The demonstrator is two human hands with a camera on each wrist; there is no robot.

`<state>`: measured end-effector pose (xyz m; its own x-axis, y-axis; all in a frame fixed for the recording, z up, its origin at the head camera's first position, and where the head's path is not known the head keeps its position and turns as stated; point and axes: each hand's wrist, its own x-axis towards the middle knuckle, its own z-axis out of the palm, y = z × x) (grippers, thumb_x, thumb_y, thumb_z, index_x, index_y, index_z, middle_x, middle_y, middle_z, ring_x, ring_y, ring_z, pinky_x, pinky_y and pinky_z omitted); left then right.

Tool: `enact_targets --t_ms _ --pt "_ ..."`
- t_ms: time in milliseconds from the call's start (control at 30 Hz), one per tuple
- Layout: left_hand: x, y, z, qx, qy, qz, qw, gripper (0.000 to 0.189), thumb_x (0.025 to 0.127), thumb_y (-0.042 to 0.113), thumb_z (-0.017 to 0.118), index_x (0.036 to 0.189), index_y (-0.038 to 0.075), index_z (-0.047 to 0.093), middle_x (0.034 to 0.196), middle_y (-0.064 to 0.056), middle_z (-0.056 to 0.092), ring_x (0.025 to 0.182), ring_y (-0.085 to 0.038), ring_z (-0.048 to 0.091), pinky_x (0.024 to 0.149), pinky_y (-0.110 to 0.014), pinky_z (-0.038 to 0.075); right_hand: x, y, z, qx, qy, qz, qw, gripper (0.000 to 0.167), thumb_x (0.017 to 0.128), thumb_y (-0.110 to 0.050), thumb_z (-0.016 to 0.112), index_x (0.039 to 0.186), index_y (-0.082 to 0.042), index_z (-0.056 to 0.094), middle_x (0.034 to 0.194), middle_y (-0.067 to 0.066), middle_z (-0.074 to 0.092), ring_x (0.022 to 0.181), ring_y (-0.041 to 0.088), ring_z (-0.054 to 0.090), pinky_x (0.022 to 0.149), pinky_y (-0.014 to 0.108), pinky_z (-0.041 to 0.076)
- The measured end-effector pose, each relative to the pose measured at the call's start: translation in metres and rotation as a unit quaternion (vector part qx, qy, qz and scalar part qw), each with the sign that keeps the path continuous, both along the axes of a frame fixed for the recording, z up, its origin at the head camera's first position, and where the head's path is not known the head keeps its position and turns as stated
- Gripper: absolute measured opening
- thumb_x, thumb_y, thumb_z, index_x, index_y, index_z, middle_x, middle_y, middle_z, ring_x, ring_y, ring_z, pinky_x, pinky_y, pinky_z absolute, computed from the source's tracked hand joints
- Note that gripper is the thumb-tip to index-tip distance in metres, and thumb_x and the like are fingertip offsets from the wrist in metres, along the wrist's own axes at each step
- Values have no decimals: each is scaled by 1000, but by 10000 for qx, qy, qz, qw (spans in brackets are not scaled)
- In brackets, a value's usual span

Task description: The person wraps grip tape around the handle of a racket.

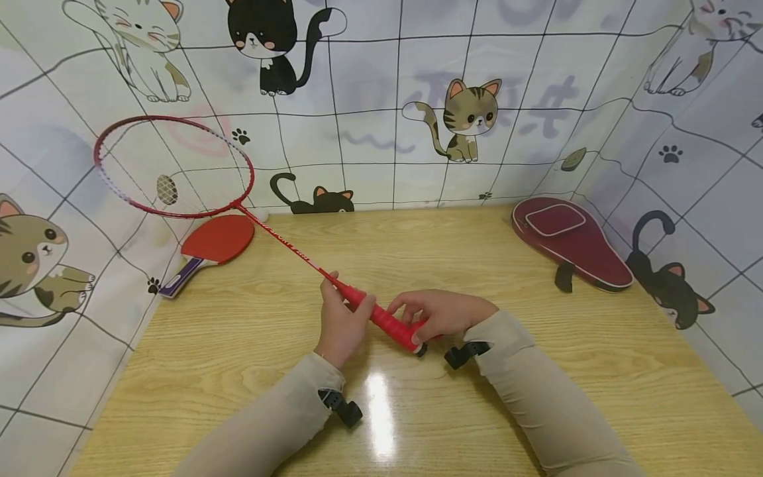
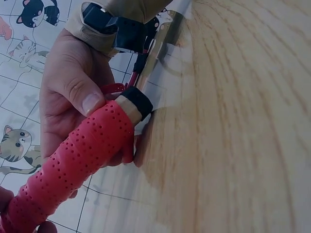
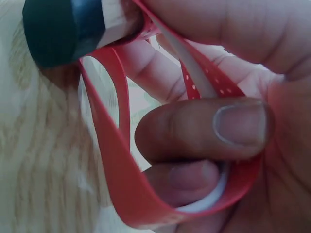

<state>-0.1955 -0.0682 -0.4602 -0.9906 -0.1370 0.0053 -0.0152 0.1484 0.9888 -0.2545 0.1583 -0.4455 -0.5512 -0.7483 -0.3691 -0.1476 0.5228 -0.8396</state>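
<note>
A red badminton racket [image 1: 286, 244] slants across the head view, its head raised at upper left. My left hand [image 1: 344, 328] grips it where the shaft meets the handle. Perforated red grip tape [image 2: 73, 165] wraps the handle, leaving a pale band bare beside the black butt cap [image 3: 58, 34]. At that end my right hand [image 1: 444, 311] pinches the handle between thumb and fingers. A loose length of the tape loops through its curled fingers, seen in the right wrist view. Only fingertips of the left hand show at the left wrist view's lower edge.
On the wooden table [image 1: 268, 397], a red table tennis bat [image 1: 223, 237] lies at back left, below the racket's head. A dark red bat case [image 1: 572, 242] lies at back right. Cat-printed cloth [image 1: 369, 86] stands behind and along both sides.
</note>
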Motion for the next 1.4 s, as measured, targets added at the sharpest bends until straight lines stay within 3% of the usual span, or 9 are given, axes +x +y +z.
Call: enact_targets --t_ms 133,600,900,1133,1400 --pt "0 0 0 -51 18 -5 10000 80 99 10 70 159 9 17 118 -15 63 103 -28 67 86 -35 58 0 0 1 -6 12 40 10000 59 87 -6 80 138 -27 60 112 5 70 94 26 67 78 38 56" --pt "0 -1 0 91 -145 57 9998 77 96 5 61 159 8 16 125 -16 60 113 -30 64 93 -38 57 1 2 0 -109 -339 28 9994 60 88 -5 77 141 -26 58 116 6 72 102 27 70 87 40 57" --pt "2 0 2 60 -175 36 9998 86 98 16 74 161 16 15 144 -26 51 109 -33 63 84 -35 57 -1 1 -2 -167 -18 88 9998 59 88 -4 77 139 -26 58 111 6 71 98 27 69 85 41 58" --pt "-1 0 2 89 -249 54 9996 81 99 9 68 160 12 14 123 -18 59 108 -31 65 87 -36 58 0 3 3 -84 -45 5 10000 59 89 -2 74 140 -27 58 114 6 71 101 27 68 87 40 55" --pt "-1 0 1 171 -171 97 9997 79 96 5 63 159 10 15 122 -17 59 105 -31 66 86 -33 56 0 3 4 -59 -347 -38 9994 60 91 0 72 143 -27 57 117 6 73 105 27 68 86 40 56"
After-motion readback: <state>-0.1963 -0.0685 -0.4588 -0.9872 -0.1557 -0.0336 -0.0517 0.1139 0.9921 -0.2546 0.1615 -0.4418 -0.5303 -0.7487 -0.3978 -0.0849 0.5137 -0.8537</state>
